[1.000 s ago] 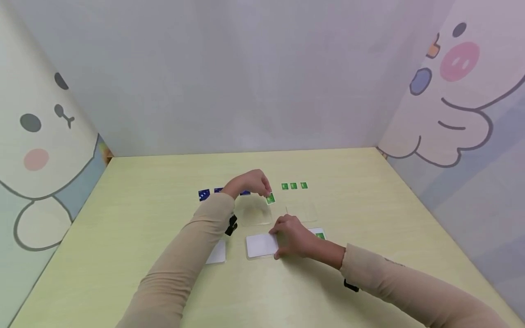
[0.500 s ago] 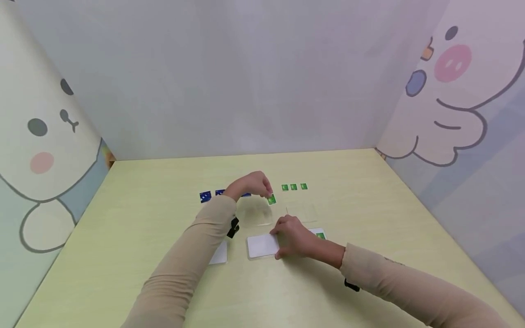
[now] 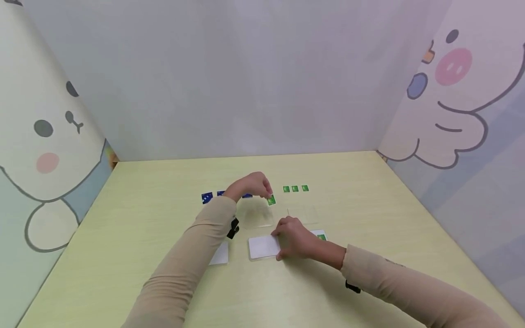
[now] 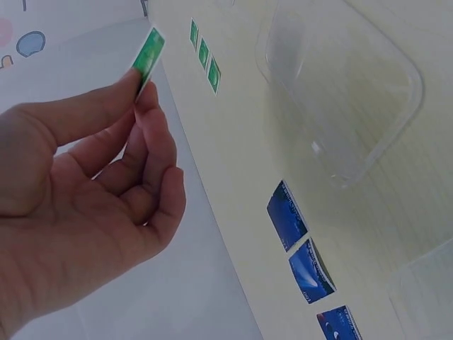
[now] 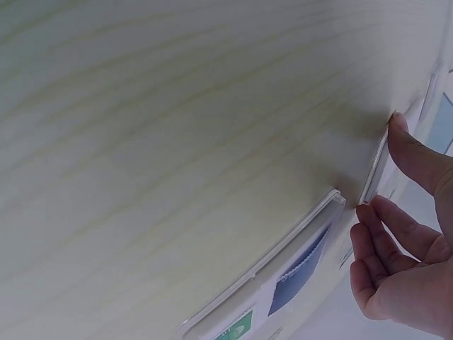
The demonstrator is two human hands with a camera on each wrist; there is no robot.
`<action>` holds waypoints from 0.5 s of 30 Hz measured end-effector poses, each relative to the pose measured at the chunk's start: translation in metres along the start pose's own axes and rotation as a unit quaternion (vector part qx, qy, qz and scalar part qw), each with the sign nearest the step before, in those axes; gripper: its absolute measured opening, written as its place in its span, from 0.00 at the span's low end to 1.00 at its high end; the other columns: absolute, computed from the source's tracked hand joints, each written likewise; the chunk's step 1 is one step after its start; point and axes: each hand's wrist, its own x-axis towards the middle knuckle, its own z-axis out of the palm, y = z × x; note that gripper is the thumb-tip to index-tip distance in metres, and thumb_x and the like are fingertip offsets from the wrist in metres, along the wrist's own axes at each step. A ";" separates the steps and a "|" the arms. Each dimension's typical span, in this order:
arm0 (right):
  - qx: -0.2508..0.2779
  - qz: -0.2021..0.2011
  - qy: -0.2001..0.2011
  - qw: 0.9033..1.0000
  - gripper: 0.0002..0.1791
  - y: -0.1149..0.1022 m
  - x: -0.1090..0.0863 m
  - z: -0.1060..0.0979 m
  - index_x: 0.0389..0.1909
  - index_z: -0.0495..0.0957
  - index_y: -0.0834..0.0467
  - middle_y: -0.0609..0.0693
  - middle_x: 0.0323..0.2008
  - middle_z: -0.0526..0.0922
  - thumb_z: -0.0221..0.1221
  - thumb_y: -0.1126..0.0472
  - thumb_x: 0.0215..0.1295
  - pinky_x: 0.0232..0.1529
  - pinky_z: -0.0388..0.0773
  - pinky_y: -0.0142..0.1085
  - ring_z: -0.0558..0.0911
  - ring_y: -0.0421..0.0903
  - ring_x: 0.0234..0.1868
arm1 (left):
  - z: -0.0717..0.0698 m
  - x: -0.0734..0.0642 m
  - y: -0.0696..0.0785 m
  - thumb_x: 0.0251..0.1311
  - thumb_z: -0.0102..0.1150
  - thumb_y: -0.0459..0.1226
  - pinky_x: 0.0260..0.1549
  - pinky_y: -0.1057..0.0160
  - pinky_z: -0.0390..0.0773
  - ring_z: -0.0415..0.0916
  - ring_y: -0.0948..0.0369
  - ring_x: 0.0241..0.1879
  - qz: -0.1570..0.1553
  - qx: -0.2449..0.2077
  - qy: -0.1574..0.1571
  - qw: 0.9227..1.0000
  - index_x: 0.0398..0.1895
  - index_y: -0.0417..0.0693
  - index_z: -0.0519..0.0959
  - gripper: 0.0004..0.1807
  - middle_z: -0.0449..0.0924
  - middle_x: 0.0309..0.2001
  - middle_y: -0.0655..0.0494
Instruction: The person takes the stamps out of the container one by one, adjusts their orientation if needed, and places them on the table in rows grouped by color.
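Observation:
My left hand [image 3: 253, 184] hangs above the far middle of the table and pinches a small green stamp [image 4: 150, 54] between thumb and forefinger. Its other fingers are loosely curled. Lower down, my right hand [image 3: 296, 237] holds the right end of a flat clear plastic box [image 3: 251, 259] with a white card [image 3: 262, 247] on top, thumb on the near side and fingertips on the far side. Right of that hand lies another flat case, partly hidden, showing a green stamp [image 3: 321, 237] and, in the right wrist view, a blue stamp [image 5: 300, 275].
Three green stamps [image 3: 295, 188] lie in a row at the back right. Blue stamps [image 3: 207, 197] line the back left, partly behind the left arm. Clear plastic trays [image 4: 414, 99] stand before them. Another white card [image 3: 220, 254] lies beside the left forearm.
The head view has shifted a little, so the table sits slightly lower. Both hands keep their hold, and the stamp and the box stay almost where they were.

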 end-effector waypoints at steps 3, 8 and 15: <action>-0.004 -0.006 0.003 1.000 0.30 0.002 0.001 0.001 0.43 0.85 0.59 0.49 0.41 0.84 0.78 0.50 0.37 0.50 0.72 0.41 0.75 0.43 0.44 | 0.000 0.002 0.001 0.61 0.61 0.38 0.46 0.61 0.76 0.76 0.57 0.42 0.002 0.004 0.003 1.000 0.41 0.45 0.84 0.09 0.84 0.43 0.50; -0.006 -0.010 0.006 1.000 0.29 -0.001 0.000 0.001 0.43 0.85 0.59 0.49 0.41 0.84 0.78 0.50 0.37 0.50 0.72 0.42 0.75 0.43 0.44 | -0.001 0.003 0.004 0.60 0.62 0.39 0.45 0.62 0.77 0.77 0.58 0.41 0.010 0.020 0.004 1.000 0.40 0.45 0.84 0.09 0.85 0.43 0.51; -0.003 -0.013 0.007 1.000 0.29 -0.006 -0.003 0.000 0.43 0.85 0.59 0.49 0.41 0.84 0.78 0.50 0.37 0.49 0.72 0.41 0.76 0.44 0.44 | -0.002 0.006 0.005 0.60 0.62 0.38 0.45 0.62 0.76 0.77 0.59 0.41 0.005 0.027 0.004 1.000 0.40 0.44 0.85 0.09 0.85 0.42 0.51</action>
